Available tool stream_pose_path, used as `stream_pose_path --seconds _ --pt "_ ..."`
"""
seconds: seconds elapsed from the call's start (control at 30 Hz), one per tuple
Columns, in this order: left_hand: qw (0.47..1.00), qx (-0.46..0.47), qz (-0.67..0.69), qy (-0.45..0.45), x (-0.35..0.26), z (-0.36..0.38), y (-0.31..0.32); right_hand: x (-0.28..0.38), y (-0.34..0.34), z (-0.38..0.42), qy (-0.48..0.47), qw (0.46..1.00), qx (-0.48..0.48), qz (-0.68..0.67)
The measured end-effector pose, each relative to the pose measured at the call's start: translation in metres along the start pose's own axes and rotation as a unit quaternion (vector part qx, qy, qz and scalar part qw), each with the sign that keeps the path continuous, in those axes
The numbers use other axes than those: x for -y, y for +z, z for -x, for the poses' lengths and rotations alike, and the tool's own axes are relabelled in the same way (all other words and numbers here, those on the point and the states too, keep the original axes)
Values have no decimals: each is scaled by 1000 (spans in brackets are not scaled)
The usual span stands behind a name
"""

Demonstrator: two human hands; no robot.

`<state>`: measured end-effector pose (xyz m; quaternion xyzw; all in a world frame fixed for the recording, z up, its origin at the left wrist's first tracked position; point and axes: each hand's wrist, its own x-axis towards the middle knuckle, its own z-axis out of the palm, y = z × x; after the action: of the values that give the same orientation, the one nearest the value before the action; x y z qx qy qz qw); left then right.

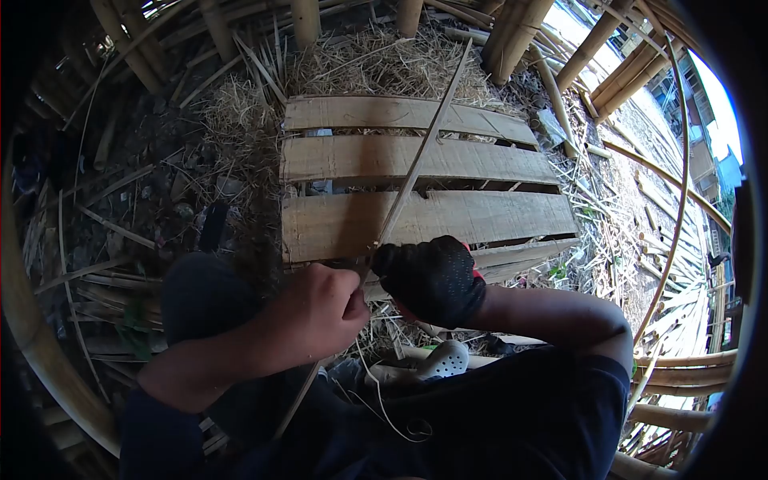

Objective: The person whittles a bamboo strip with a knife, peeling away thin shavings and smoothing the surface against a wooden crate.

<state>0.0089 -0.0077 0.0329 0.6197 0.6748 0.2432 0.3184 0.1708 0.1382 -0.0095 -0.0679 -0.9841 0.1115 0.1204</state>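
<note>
A long, thin bamboo strip point(416, 164) runs from the far side of the slatted bench down between my hands to my lap. My bare left hand point(320, 310) is closed around its lower part. My right hand point(428, 280), in a black dotted glove with red showing at its edge, is closed right beside the strip. A narrow dark edge shows between the two hands, but what the right fist holds is mostly hidden. Below the hands, a thin curled shaving point(382, 400) hangs over my dark clothing.
Ahead is a low wooden slatted bench point(344, 160). Straw point(376, 68) and bamboo scraps litter the ground around it. Bamboo posts point(516, 36) stand at the back, and a long bent bamboo strip point(682, 160) rises at the right. A light perforated clog point(446, 360) shows below my hands.
</note>
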Motion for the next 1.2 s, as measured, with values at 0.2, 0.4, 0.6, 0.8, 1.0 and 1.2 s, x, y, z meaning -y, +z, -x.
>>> stream_pose_path --seconds 0.2,0.4,0.6,0.8,1.0,1.2 --pt "999 -13 29 -12 3 1 2 -60 9 -25 14 994 -49 -96" --pt "996 -34 39 -74 4 -3 -2 -21 -53 -30 266 844 141 -444" --pt "998 -40 45 -33 8 -3 1 -24 -27 -23 15 917 94 -388" --pt "996 -50 64 -21 10 -4 3 -12 -35 -26 45 928 79 -362" --pt "988 -101 114 3 9 -5 5 -9 -40 -27 84 917 50 -387" --pt "995 -52 79 -5 18 -3 6 -13 -38 -25 -4 935 4 -355"
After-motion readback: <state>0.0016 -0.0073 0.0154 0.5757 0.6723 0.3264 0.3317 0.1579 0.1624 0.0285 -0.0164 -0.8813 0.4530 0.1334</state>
